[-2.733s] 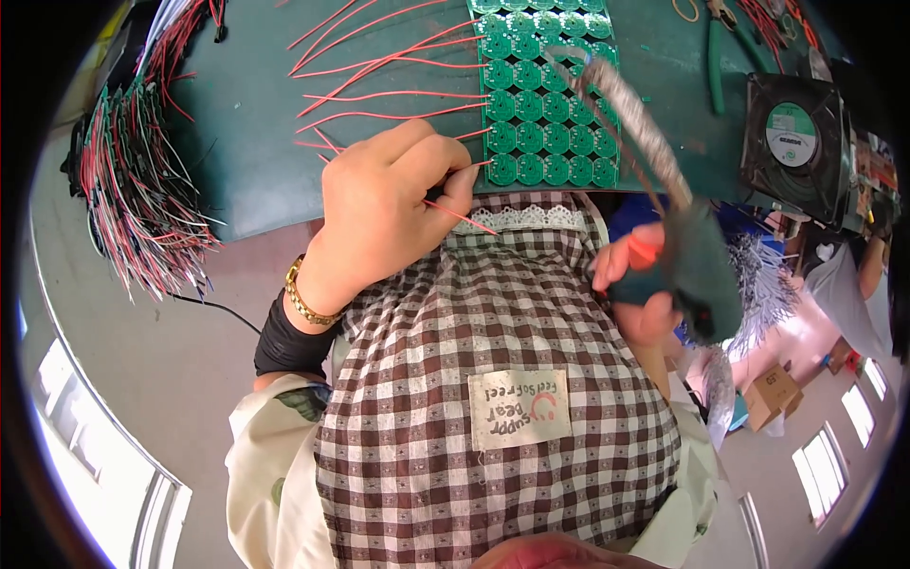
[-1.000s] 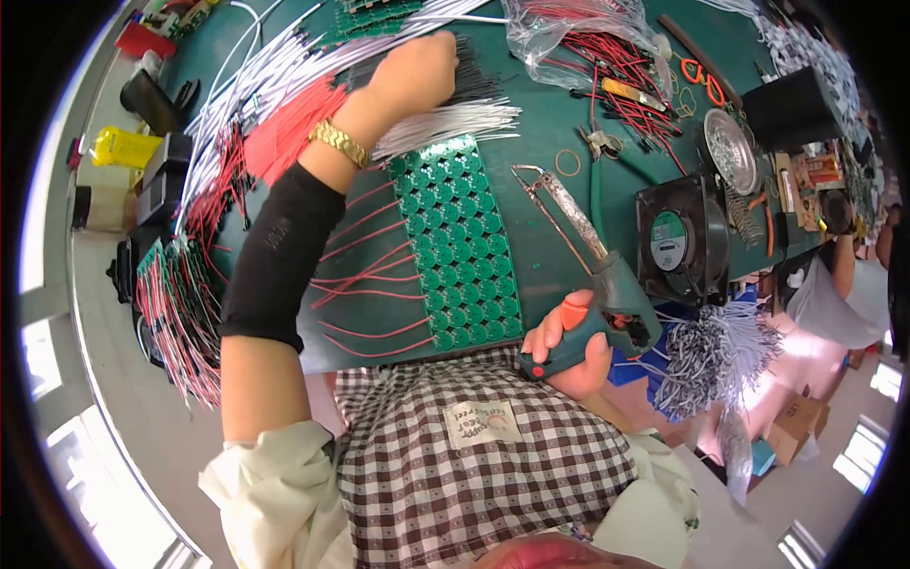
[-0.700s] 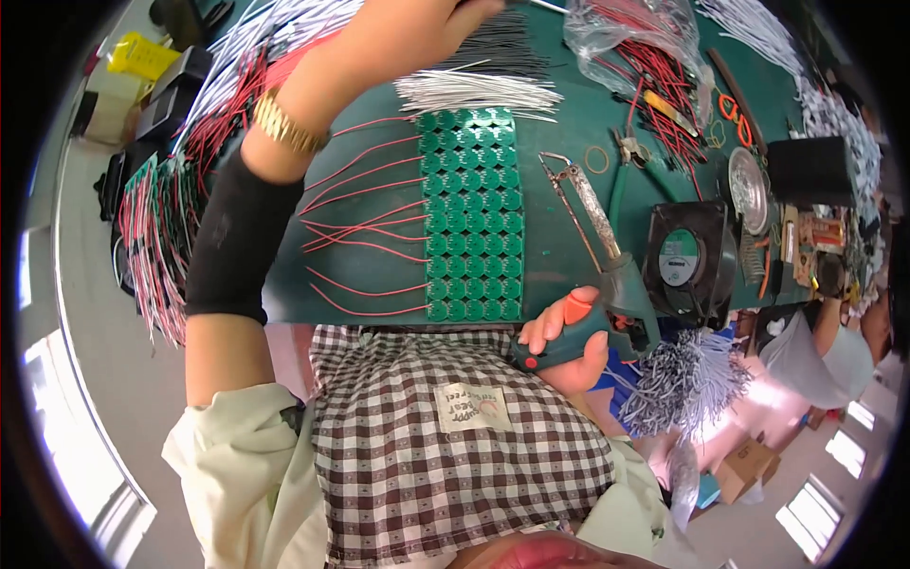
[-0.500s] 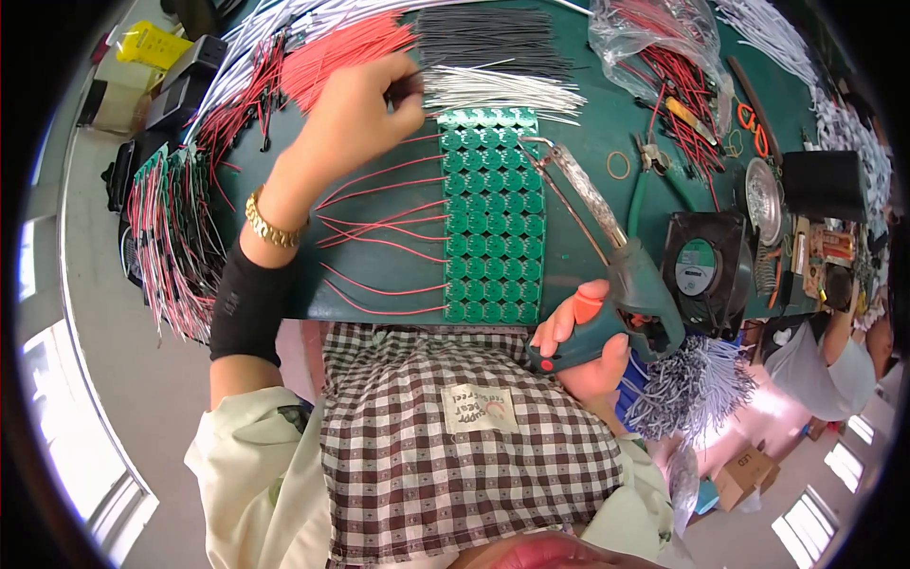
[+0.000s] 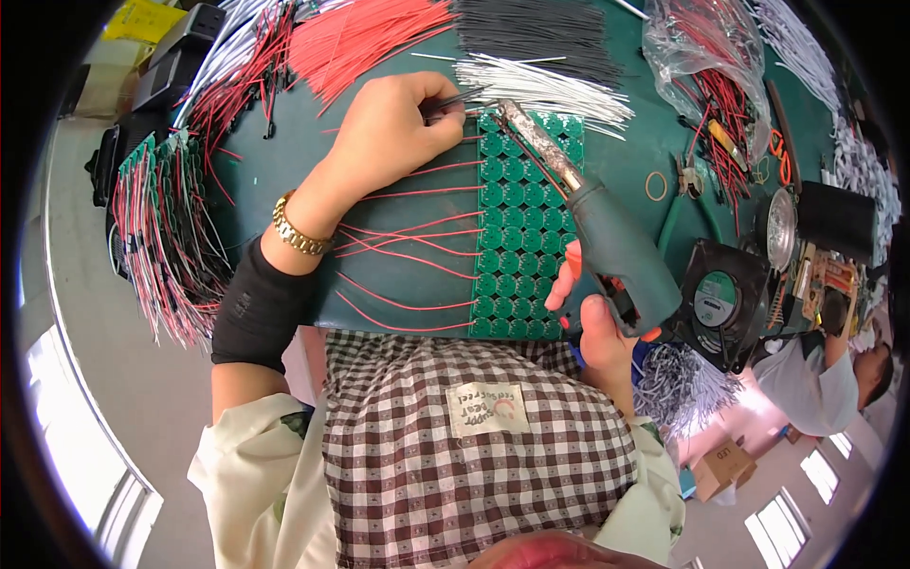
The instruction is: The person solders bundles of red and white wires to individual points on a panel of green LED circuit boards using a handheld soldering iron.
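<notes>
My left hand is closed on slim dark tweezers, their points at the upper left corner of a green circuit board panel. A red wire end shows by the fingers. My right hand grips a dark green soldering gun with an orange trigger. Its metal barrel slants up and left over the panel, and its tip is close to the tweezers at the top row. Red wires run left from the panel's left edge, some crossing each other.
Bundles of red wires, black wires and white wires lie beyond the panel. To the right are pliers, a cooling fan and a plastic bag of wires. Wired boards hang at the left edge. Another person sits far right.
My left hand has moved from the wire bundles down to the panel's upper left corner. The soldering gun has swung up and left, bringing its tip to the top row.
</notes>
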Action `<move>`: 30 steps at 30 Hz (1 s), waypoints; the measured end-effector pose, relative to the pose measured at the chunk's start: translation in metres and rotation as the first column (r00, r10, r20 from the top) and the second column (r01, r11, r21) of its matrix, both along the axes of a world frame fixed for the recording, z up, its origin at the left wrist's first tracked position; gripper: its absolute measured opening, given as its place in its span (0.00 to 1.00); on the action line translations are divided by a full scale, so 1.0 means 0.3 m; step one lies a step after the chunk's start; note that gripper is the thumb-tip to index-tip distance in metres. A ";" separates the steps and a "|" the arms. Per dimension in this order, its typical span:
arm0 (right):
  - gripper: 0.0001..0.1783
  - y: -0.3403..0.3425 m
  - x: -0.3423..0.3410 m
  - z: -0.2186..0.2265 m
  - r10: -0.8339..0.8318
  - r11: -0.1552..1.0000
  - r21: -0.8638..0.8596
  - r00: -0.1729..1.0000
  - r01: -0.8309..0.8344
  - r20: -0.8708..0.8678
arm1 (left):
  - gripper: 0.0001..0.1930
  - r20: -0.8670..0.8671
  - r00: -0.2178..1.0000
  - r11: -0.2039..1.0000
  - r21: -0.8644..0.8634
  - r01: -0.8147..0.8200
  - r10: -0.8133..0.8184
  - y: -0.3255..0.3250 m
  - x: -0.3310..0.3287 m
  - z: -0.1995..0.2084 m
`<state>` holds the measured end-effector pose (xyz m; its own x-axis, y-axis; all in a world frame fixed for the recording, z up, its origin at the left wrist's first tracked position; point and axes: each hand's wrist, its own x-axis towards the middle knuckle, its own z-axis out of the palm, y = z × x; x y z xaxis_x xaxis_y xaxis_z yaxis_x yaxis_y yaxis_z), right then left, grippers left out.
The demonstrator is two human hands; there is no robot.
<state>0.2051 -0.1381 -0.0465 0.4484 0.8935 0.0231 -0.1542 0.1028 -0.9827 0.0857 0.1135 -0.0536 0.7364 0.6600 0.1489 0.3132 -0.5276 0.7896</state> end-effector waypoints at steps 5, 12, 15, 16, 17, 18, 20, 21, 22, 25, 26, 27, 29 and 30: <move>0.11 0.003 0.000 0.053 0.026 0.988 -0.150 1.000 -0.024 0.011 | 0.06 -0.004 1.000 0.999 -0.049 0.008 -0.008 0.000 -0.017 0.001; 0.08 0.012 0.012 0.060 0.069 0.985 -0.166 0.995 -0.055 0.078 | 0.06 -0.004 1.000 0.999 -0.043 0.029 -0.030 -0.003 -0.020 -0.003; 0.07 0.009 -0.008 0.064 0.006 0.984 -0.175 0.998 0.005 0.063 | 0.06 -0.003 1.000 0.999 -0.039 0.021 -0.022 -0.002 -0.021 -0.008; 0.07 0.008 -0.005 0.070 0.008 0.984 -0.178 0.998 0.003 0.061 | 0.06 -0.004 1.000 0.999 -0.042 0.019 -0.019 -0.002 -0.019 -0.010; 0.07 0.009 -0.004 0.077 0.020 0.979 -0.204 0.998 -0.006 0.065 | 0.06 -0.006 1.000 1.000 -0.018 0.022 -0.022 0.000 -0.019 -0.013; 0.07 0.011 -0.003 0.080 0.031 0.973 -0.230 0.997 -0.015 0.069 | 0.06 -0.007 1.000 1.000 0.006 0.026 -0.026 0.002 -0.019 -0.017; 0.08 0.016 -0.003 0.079 0.030 0.975 -0.224 0.998 -0.017 0.054 | 0.06 -0.004 1.000 1.000 0.016 0.021 -0.021 0.002 -0.019 -0.022; 0.09 0.018 -0.003 0.079 0.027 0.976 -0.216 0.999 -0.017 0.042 | 0.06 0.002 1.000 0.999 0.029 0.018 -0.018 0.000 -0.019 -0.022; 0.09 0.018 -0.004 0.070 0.026 0.976 -0.218 0.999 -0.016 0.042 | 0.06 0.001 1.000 0.999 0.027 0.019 -0.019 -0.001 -0.020 -0.021; 0.18 0.007 -0.002 0.048 -0.007 0.997 -0.074 0.993 0.016 0.120 | 0.06 -0.015 1.000 1.000 0.006 0.023 -0.022 -0.003 -0.019 -0.021; 0.27 -0.002 0.001 0.056 -0.002 0.990 -0.137 0.994 0.017 0.106 | 0.06 -0.014 1.000 1.000 0.000 0.024 -0.024 -0.003 -0.020 -0.022; 0.37 -0.008 0.004 0.061 0.001 0.980 -0.200 0.996 0.018 0.092 | 0.06 -0.014 1.000 1.000 -0.007 0.025 -0.025 -0.003 -0.021 -0.023; 0.39 -0.023 0.007 0.053 -0.021 0.978 -0.203 0.997 0.035 0.071 | 0.06 -0.001 1.000 1.000 -0.002 0.026 -0.026 -0.004 -0.018 -0.026; 0.41 -0.029 0.009 0.050 -0.043 0.977 -0.206 0.998 0.052 0.049 | 0.06 0.010 1.000 1.000 0.003 0.026 -0.026 -0.004 -0.016 -0.028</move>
<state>0.2077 -0.1469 -0.0316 0.4933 0.8586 -0.1397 -0.1102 -0.0976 -0.9891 0.0809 0.1123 -0.0619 0.7516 0.6404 0.1583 0.2916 -0.5378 0.7911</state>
